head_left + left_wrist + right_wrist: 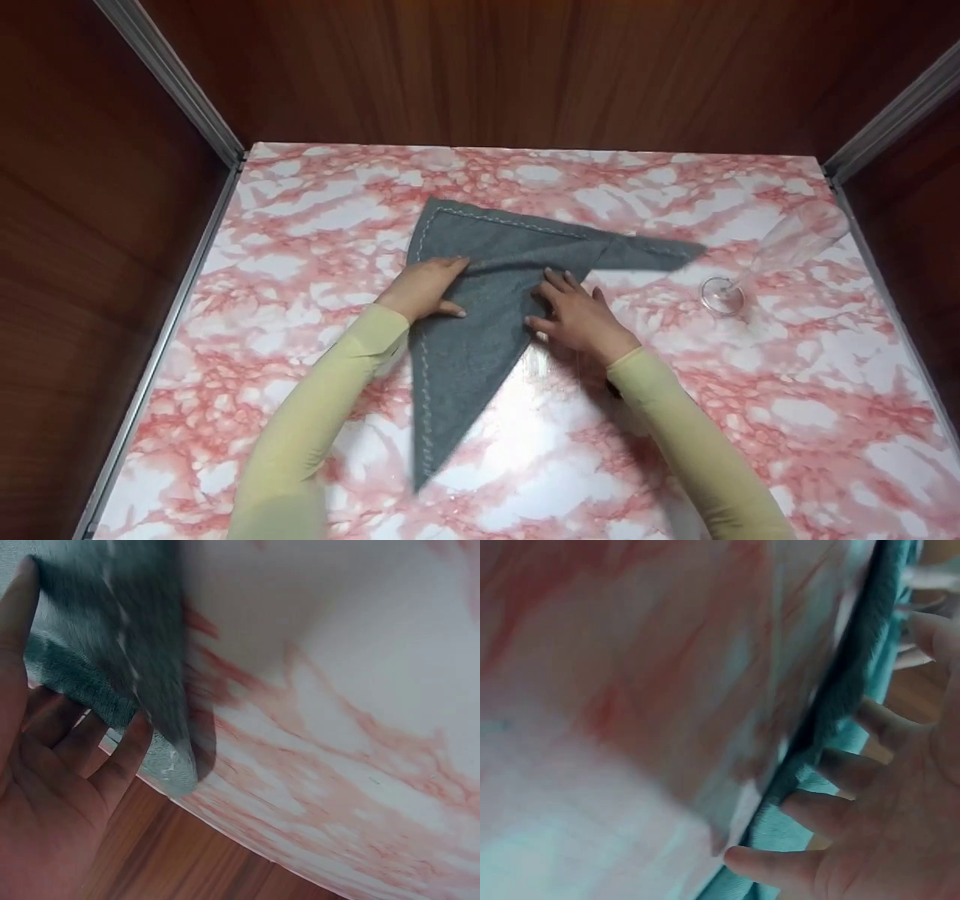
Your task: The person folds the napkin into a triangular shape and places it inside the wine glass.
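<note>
In the head view, we see the grey cloth [484, 330] on the table [285, 255] beneath both hands; a raised wrinkle runs rightward from the left fingertips. The left hand [424, 289] holds its thumb wide of its fingers. In the left wrist view, those fingers touch cloth beside the stitching. In the right wrist view, the right hand [896, 802] has spread fingers along the folded edge. We judge the fabric light, limp, easily wrinkled, best held along the fold by the right fingertips.

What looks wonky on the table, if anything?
The gray cloth: a wrinkle runs across it and one corner pokes out toward the glass, so its shape looks lopsided. The glass seems slanted, maybe just the camera angle. Nothing looks spilled.
</note>
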The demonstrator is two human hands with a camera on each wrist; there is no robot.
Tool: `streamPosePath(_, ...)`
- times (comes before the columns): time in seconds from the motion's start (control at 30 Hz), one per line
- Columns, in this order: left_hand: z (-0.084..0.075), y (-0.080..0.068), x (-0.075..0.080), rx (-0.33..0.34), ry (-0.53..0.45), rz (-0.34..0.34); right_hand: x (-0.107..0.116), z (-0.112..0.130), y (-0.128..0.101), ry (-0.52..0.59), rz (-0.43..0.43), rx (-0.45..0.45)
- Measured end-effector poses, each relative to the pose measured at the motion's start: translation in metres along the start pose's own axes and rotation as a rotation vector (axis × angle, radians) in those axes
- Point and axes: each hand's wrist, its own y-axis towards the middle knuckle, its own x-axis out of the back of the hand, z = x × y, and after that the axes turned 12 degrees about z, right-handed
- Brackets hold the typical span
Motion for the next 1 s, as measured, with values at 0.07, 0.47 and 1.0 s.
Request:
streamPosePath(0.07,-0.001,-0.002,-0.001,-0.001,0.005,-0.001,0.002,-0.005,0.005,-0.008,-0.018,-0.007)
streamPosePath(0.47,-0.007,-0.001,-0.008,0.010,0.068,-0.057,0.009,-0.016,0.023,-0.011,-0.019,-0.017)
streamPosePath(1.0,-0.008,0.002,-0.010,0.036,0.095,-0.070,-0.028,0.028,-0.015,-0.288,-0.121,0.276)
